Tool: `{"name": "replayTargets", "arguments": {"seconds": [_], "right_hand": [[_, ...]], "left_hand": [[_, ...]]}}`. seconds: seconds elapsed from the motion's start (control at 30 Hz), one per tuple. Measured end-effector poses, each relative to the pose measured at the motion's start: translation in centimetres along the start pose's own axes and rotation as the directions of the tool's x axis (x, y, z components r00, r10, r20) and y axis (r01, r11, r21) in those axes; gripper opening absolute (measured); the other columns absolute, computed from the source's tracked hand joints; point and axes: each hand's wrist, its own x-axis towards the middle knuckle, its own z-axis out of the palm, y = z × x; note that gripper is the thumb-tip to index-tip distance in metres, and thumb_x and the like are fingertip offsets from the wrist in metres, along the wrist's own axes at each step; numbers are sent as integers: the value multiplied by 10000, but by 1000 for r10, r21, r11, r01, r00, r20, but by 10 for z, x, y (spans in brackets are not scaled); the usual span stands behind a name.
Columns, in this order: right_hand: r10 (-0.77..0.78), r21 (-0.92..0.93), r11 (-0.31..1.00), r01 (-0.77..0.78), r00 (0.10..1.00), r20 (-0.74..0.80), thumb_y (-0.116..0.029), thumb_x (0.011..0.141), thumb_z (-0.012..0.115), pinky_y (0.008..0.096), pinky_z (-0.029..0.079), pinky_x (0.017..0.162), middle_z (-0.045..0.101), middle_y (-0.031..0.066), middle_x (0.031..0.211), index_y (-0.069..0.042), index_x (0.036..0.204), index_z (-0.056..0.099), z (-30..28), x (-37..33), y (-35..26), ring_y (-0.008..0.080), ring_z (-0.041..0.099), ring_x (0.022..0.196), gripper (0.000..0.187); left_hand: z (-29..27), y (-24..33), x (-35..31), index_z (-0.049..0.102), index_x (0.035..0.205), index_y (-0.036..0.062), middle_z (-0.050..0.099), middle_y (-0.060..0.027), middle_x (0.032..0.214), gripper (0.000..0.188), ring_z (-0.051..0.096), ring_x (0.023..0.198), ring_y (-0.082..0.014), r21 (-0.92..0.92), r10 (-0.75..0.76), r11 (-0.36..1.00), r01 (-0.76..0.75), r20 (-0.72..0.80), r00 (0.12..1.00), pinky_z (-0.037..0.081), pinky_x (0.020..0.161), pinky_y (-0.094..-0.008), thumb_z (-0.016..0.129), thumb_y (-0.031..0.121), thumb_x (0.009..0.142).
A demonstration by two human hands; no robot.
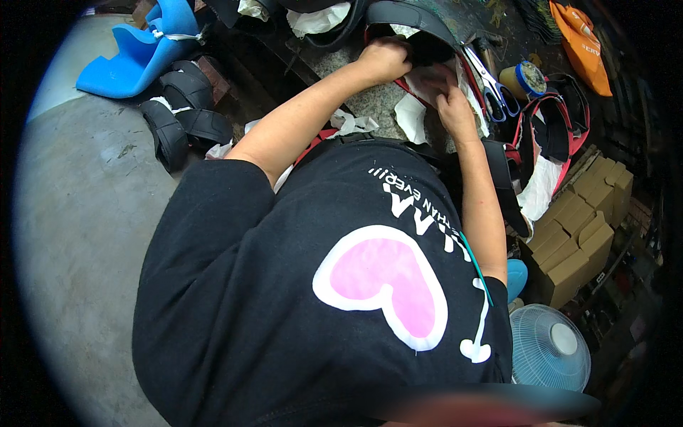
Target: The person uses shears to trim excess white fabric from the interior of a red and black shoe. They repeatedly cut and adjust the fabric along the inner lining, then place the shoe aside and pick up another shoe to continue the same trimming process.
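Note:
A curved black padded piece with red edging (413,16), which looks like a sandal upper, lies in front of me at the top. My left hand (386,60) is closed at its near left edge, fingertips hidden inside the curve. My right hand (454,103) is bent in from the right, fingers closed at a thin whitish sheet (425,80) under the piece; its fingertips are blurred. Near my hands lies a torn white paper scrap (410,119). Scissors with blue handles (494,92) rest just right of my right hand.
A tub with a blue rim (528,78) and more black-and-red uppers (551,128) are at the right, near an orange bag (582,50). Cardboard boxes (580,220) and a fan (551,349) stand lower right. Black uppers (186,114) and blue foam (146,57) lie left.

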Motion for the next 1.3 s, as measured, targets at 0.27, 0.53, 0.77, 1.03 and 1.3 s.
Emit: {"name": "replayTargets", "arguments": {"seconds": [0.27, 0.53, 0.77, 1.03, 1.3], "right_hand": [[98, 104, 989, -103, 994, 52, 30, 821, 396, 315, 384, 1055, 653, 142, 1188, -19, 1355, 451, 8, 8, 18, 228, 586, 1182, 539], [55, 62, 997, -55, 998, -4, -35, 840, 441, 343, 434, 1007, 676, 146, 1142, -52, 1325, 535, 13, 6, 10, 254, 619, 1130, 494], [232, -399, 893, -207, 973, 15, -229, 853, 508, 456, 467, 951, 643, 250, 1141, -104, 1281, 601, 32, 1, -29, 402, 601, 1102, 456], [116, -586, 810, -13, 984, 138, -199, 819, 568, 464, 489, 911, 597, 154, 1089, -379, 1276, 608, 30, -10, -36, 341, 610, 1059, 493], [175, -324, 932, -163, 985, 8, -281, 882, 510, 491, 486, 899, 658, 253, 1077, -123, 1284, 586, 33, 8, -21, 428, 611, 1041, 439]], "left_hand": [[-5, 14, -2, 692, 897, 6, 655, -200, 971, 303, 641, 953, -371, 59, 17, 998, -19, 28, 999, 525, 854, -444, 655, 266, 747], [-2, 0, 10, 718, 977, 47, 645, -225, 1053, 327, 636, 966, -376, 72, -109, 993, 97, 186, 977, 516, 871, -454, 658, 305, 786], [0, -9, 19, 729, 944, 24, 660, -248, 1042, 283, 653, 972, -389, 42, -158, 987, 152, 293, 943, 527, 867, -439, 614, 232, 790], [-9, 5, 5, 718, 990, 69, 621, -243, 1093, 261, 643, 943, -387, 197, -170, 973, 124, 240, 956, 524, 844, -459, 653, 188, 768], [7, -18, -3, 692, 1034, 69, 566, -237, 1173, 278, 614, 1017, -400, 102, -71, 993, 61, 92, 993, 515, 873, -456, 633, 129, 769]]}}
